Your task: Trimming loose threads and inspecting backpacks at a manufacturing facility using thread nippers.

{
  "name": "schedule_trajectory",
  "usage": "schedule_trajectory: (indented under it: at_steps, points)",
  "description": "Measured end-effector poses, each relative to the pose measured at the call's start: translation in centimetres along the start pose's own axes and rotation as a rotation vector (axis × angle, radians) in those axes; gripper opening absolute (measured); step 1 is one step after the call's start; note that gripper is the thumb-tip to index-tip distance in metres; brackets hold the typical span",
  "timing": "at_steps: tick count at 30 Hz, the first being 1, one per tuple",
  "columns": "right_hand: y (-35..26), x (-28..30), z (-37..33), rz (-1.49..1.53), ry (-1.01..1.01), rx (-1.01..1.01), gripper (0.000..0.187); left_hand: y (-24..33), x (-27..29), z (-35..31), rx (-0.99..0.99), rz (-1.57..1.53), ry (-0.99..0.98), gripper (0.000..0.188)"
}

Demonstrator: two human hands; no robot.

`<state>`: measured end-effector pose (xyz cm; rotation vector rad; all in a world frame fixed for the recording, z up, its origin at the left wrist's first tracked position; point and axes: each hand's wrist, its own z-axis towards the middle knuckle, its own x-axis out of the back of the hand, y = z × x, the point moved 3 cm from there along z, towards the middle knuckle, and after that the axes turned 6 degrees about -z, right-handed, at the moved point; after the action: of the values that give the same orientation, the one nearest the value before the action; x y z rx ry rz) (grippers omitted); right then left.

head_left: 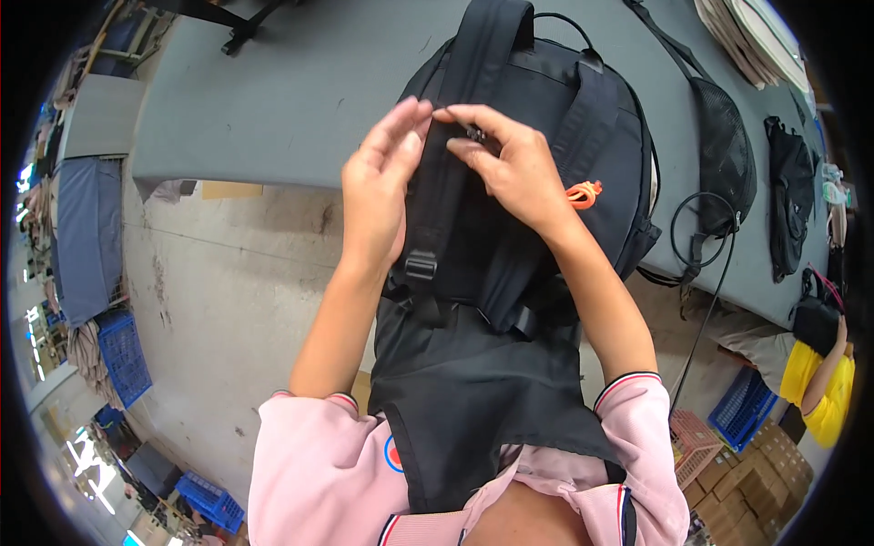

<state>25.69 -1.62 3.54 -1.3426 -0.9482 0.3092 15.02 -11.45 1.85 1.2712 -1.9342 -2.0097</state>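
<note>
1 mesh bag [726,150] near black backpack [469,227]

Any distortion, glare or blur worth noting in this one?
Head view: edges of the flat grey table bow, corners black out; head view, lower left: white streaks glare; head view, centre: the black fabric backpack loses some detail, and the small dark item in the bare right hand is too unclear to identify.

The backpack [537,96] looks like matt cloth, its strap buckle [421,265] smooth, faintly glossy plastic. The tabletop [264,105] is smooth and matt; the floor [228,273] resembles rough concrete. A black bag [726,146] shows netted mesh; the crate [125,358] looks plastic.
</note>
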Motion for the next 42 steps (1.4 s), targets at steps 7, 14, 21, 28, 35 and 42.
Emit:
schedule_trajectory:
  at_steps: [7,14,21,28,35,42]
  points:
    - [0.6,3.4,2.8,0.111,0.305,0.156,0.020,-1.2,-0.7,-5.6,0.326,0.365,-0.225,0.029]
    - [3.8,1.0,1.5,0.582,-0.176,-0.125,0.021,1.2,-5.5,-4.0,-0.719,0.967,-0.570,0.027]
    - [0.4,5.8,-3.9,0.203,0.345,-0.034,0.016,1.2,-4.5,-2.6,-0.374,0.614,-0.419,0.030]
    - [0.0,6.5,-7.7,-0.106,0.372,0.133,0.023,0.5,-4.2,-2.3,-0.191,0.434,-0.404,0.029]
    - [-0.1,6.7,-6.3,-0.141,0.284,0.173,0.017,1.1,-4.6,-2.5,-0.257,0.629,-0.430,0.029]
    - [-0.4,6.8,-6.3,-0.280,0.323,0.267,0.015,0.9,-4.4,-2.5,-0.273,0.694,-0.465,0.029]
